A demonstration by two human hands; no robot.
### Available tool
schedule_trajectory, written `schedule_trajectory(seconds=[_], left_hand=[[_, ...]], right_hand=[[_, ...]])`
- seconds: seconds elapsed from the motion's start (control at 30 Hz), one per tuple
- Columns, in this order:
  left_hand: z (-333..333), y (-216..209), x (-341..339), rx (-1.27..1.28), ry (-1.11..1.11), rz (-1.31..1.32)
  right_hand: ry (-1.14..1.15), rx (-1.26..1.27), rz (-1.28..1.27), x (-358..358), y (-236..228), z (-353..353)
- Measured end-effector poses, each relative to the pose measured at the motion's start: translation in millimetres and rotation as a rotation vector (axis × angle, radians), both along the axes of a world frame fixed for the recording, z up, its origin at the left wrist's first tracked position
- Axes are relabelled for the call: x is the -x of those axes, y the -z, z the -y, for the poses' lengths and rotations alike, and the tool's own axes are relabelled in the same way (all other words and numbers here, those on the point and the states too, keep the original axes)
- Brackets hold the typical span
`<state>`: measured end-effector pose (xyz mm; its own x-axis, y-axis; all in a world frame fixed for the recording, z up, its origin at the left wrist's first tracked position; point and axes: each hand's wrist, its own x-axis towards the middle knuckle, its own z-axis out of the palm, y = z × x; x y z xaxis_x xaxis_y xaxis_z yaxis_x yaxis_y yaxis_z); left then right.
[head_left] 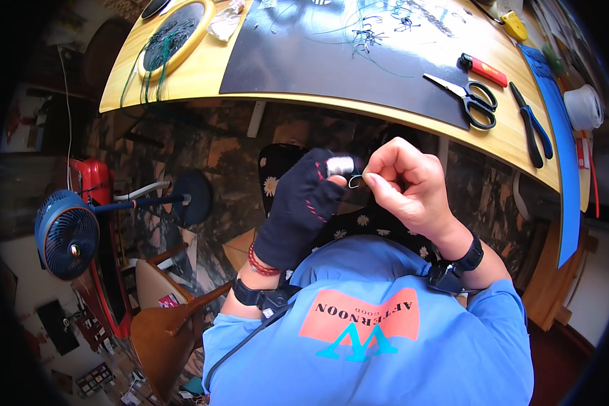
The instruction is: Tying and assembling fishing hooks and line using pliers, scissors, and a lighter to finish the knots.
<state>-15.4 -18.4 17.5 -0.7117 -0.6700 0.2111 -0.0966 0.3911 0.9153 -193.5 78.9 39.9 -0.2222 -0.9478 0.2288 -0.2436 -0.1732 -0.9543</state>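
Observation:
My left hand (296,199) wears a black fingerless glove with red stitching and a silvery wrap round one finger. Its thumb and finger are pinched on a small pale fish hook (352,183), whose curve shows between the hands. My bare right hand (407,184) meets it from the other side, thumb and forefinger pressed together on a thin greenish fishing line at the hook. The line is very fine and mostly hidden by the fingertips. Both hands are held above my lap, just short of the table edge.
On the wooden table (203,99) lies a dark mat (304,68) with hooks and green line (369,37). Scissors (477,101), a red lighter (484,70) and pliers (531,125) sit at the right. A yellow-rimmed tray (142,68) stands left. Below are a fan (68,235) and chair (159,345).

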Motion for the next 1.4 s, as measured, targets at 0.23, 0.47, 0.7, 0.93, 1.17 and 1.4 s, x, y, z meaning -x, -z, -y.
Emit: schedule_trajectory(seconds=[0.23, 0.47, 0.7, 0.93, 1.17, 1.4], left_hand=[[-16, -5, -4, -0.812, 0.109, -0.408], [-7, -2, -5, -1.369, 0.439, -0.84], [-1, 13, -8, -0.303, 0.041, 0.028], [-39, -17, 5, -0.133, -0.196, -0.034], [-10, -5, -6, -1.208, 0.133, -0.639], [-6, 6, -9, -0.317, -0.015, -0.005]], right_hand=[[0.047, -0.008, 0.091, -1, 5, 6], [0.105, 0.172, -0.26, -3, 15, 9], [-0.009, -0.054, 0.121, 2, 2, 4], [0.085, -0.01, -0.023, 0, 11, 9], [0.083, 0.226, -0.302, -4, 14, 10], [-0.001, 0.001, 0.023, -2, 5, 1]])
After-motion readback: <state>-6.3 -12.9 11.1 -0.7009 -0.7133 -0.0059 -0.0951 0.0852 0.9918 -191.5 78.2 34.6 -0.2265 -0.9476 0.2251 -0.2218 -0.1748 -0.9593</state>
